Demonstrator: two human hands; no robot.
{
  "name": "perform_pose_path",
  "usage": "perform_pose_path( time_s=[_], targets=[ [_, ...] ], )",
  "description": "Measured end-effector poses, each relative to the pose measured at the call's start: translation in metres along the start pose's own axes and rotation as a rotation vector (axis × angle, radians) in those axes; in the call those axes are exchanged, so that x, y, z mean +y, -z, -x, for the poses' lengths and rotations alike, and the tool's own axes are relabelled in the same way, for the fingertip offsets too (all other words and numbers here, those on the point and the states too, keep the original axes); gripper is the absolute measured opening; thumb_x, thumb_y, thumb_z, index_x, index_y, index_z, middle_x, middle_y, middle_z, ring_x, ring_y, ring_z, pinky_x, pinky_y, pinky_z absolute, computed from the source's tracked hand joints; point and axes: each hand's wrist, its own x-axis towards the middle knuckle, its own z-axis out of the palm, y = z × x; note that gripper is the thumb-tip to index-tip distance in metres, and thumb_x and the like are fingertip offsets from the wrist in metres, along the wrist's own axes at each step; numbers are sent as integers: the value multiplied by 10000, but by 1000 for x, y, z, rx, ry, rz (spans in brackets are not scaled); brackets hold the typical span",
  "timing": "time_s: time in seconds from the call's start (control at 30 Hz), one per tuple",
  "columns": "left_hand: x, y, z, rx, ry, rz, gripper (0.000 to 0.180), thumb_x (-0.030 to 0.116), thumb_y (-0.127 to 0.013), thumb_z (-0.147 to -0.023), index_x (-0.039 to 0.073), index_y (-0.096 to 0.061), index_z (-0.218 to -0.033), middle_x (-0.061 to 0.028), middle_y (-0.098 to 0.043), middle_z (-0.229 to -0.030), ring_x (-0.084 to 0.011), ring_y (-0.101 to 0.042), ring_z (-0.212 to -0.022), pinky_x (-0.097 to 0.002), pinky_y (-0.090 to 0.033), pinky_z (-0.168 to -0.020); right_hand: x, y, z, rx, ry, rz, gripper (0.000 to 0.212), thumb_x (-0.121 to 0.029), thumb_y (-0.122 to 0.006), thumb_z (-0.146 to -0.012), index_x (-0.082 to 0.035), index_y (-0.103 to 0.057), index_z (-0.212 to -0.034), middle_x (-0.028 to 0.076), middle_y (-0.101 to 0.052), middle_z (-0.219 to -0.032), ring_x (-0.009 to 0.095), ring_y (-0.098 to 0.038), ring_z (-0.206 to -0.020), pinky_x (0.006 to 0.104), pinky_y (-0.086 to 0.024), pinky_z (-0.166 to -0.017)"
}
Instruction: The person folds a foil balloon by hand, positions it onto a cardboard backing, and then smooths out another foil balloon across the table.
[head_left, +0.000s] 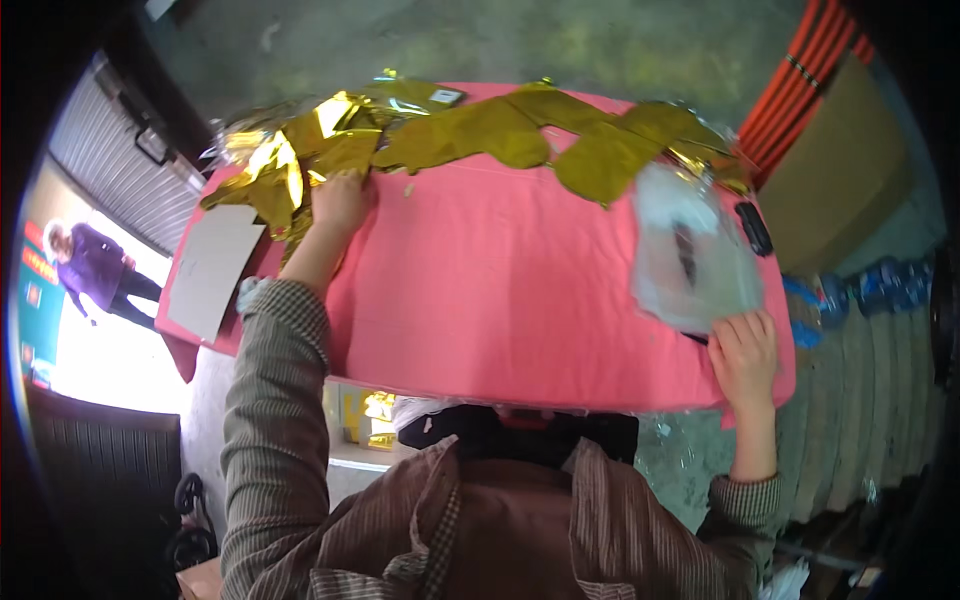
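Note:
My left hand [340, 202] is at the far left of the table, its fingers closed on a crumpled piece of gold foil [345, 152] that looks like a flat, uninflated foil balloon. More gold foil shapes [465, 135] with curved edges lie in a band along the far side. On the right lies a stack of clear plastic bags [700, 265], with a dark item showing through the middle. My right hand [745, 355] is at the near corner of that stack, its fingers bent over the plastic edge; the fingertips are partly hidden.
Pink cloth [470, 290] covers the table. A grey card [212, 268] lies at its left edge, a black object [753, 229] at its right. Orange-red tubes [795, 90] and a cardboard sheet [845, 160] stand beyond. Blue-tinted bottles [890, 285] are at right. Another person [95, 262] stands far left.

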Motion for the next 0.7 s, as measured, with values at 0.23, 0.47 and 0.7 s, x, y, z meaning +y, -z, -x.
perform_pose_path(
  time_s=[0.23, 0.47, 0.7],
  targets=[
    [-10, 7, 3, 69, 11, -22, 385, 325, -634, -746, 35, -579, -992, -131, -592, -1048, -296, -552, -1029, -401, -480, -826, -12, -7, 15, 133, -71, 150, 218, -49, -683, -660, -66, -465, -658, 88, -475, -668, 272, -505, -676, 388, -366, -614],
    [-14, 15, -15, 37, 30, -18, 219, 185, -514, -809, 13, -646, -778, -171, -650, -865, -329, -634, -829, -408, -517, -737, -22, -17, 27, 114, -153, 196, 233, -85, -679, -707, -74, -462, -623, 80, -482, -596, 248, -511, -590, 360, -368, -572],
    [-31, 33, -43, 316, 275, 338, 257, 261, -516, -815, 52, -653, -878, -177, -650, -883, -349, -623, -854, -447, -490, -741, -29, -19, 46, 84, -189, 152, 132, -115, -688, -713, -71, -570, -672, 74, -538, -605, 244, -538, -582, 365, -400, -569]
  ],
)
